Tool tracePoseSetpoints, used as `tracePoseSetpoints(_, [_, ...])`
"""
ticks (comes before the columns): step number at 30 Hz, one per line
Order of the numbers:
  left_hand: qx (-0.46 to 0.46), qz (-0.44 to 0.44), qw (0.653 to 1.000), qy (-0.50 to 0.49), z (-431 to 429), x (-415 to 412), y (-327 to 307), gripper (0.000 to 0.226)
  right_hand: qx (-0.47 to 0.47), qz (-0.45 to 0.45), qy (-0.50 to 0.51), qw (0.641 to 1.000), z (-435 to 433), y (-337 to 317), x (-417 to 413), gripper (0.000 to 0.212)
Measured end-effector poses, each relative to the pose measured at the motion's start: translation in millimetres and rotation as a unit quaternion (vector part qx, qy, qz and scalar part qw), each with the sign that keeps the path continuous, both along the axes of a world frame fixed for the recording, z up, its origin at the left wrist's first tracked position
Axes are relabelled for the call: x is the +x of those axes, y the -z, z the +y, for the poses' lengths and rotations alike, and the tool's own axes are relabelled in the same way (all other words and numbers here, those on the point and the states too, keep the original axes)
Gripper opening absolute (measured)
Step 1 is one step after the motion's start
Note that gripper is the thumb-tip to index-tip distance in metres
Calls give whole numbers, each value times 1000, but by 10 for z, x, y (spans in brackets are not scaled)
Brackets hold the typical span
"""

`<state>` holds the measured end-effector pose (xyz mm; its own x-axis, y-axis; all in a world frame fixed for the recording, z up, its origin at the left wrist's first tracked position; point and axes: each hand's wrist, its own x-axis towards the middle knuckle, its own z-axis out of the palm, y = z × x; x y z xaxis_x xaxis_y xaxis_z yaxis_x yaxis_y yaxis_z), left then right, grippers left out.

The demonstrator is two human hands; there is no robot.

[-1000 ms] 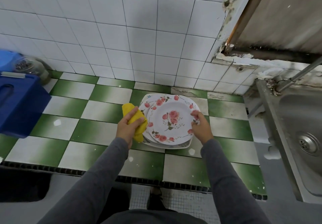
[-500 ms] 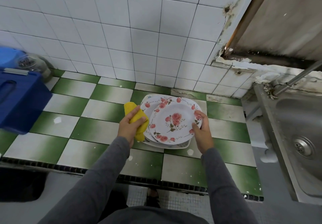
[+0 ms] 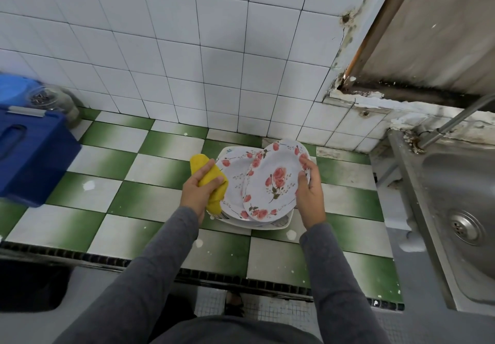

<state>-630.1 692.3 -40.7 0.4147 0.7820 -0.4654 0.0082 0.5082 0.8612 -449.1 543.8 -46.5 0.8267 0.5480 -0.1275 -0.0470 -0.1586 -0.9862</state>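
Note:
A stack of white plates with pink rose prints point(image 3: 233, 180) sits on the green and white tiled counter point(image 3: 150, 204). My right hand point(image 3: 309, 191) grips the right rim of the top rose plate point(image 3: 273, 180) and holds it tilted up off the stack, its left edge still low over the pile. My left hand point(image 3: 199, 188) holds a crumpled yellow cloth point(image 3: 211, 180) at the left side of the stack. A square white dish point(image 3: 278, 223) lies at the bottom of the pile.
A blue plastic box point(image 3: 29, 153) stands at the left of the counter, with a glass jar point(image 3: 51, 102) behind it by the white wall tiles. A steel sink point(image 3: 455, 209) with a drain and a tap pipe point(image 3: 460, 116) is at the right.
My right hand has lifted the right side of the top plate, which lay flat on the stack a second ago. My left hand with the cloth has stayed beside the pile.

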Motion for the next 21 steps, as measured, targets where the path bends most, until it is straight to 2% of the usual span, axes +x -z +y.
tracePoseSetpoints(4, [3,-11,1000,0,11,17,-7,44,-16,-69,-21,997,21,-29,41,25])
tracePoseSetpoints(21, [4,-11,1000,5,-5,57,-29,44,18,-193,-3,981,-37,-497,59,35])
